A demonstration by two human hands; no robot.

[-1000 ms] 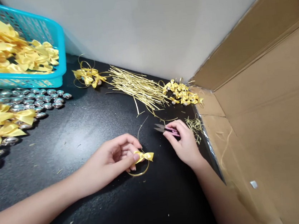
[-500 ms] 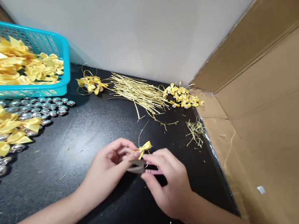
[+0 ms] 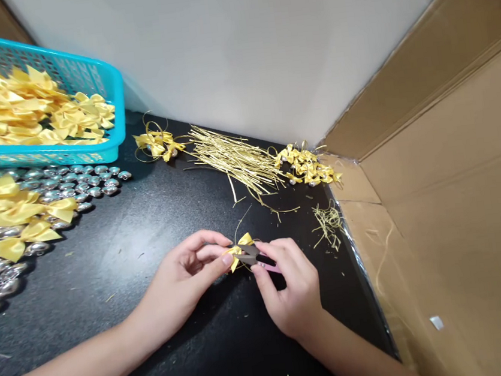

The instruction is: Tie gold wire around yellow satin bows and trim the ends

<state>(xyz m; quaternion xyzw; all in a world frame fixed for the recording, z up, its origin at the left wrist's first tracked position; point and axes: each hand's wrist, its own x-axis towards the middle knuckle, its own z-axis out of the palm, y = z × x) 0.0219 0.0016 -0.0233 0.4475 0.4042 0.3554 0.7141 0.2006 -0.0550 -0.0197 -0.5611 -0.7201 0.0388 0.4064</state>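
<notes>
Between the thumb and fingers of my left hand [image 3: 196, 266] is a small yellow ribbon bow [image 3: 244, 239], with a thin gold cord sticking up from it. My right hand [image 3: 291, 286] is closed around a pair of pink-handled thread snips [image 3: 268, 263]. Their dark blades lie against the bow, a little apart, close to my left thumb. Whether cord lies between the blades I cannot make out.
A turquoise basket [image 3: 119, 100] of yellow bows stands at the back left. Silver beads [image 3: 110, 190] and more bows lie before it. Behind my hands are cut gold cords [image 3: 238, 159], finished bows [image 3: 306, 163] and cord scraps [image 3: 328, 224]. Cardboard [image 3: 455, 201] borders the right.
The snips have moved from below my left thumb, up and to the right, onto the bow. My right hand has shifted slightly right. My left hand still pinches the bow.
</notes>
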